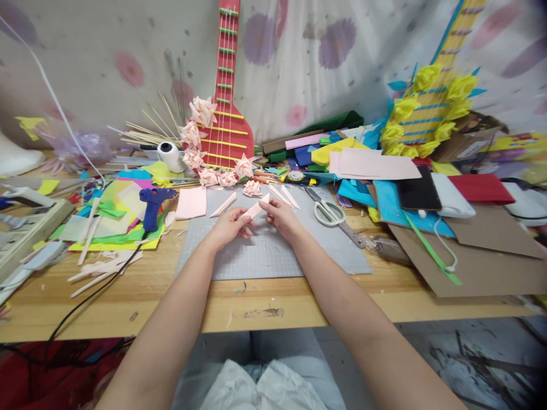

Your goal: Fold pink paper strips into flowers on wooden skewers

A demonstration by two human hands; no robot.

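Over the grey cutting mat [239, 262], a narrow strip of pale pink paper [257, 207] stretches between my two hands. My left hand [231, 226] pinches its lower left end, and my right hand [280, 216] grips the other end with thumb and fingers. Just behind lie folded pink paper strips [223, 205] on the left and more pink strips [290, 196] on the right. A pink paper flower [252, 188] rests at the mat's back edge. Scissors [329, 213] with pale handles lie right of my right hand.
A red paper-flowered lute model [233, 125] stands behind the mat. At left are a blue glue gun [151, 208] with its black cord and a square pink sheet [191, 203]. Cardboard [431, 262], a black phone [419, 188] and a yellow-flowered instrument model [421, 125] occupy the right.
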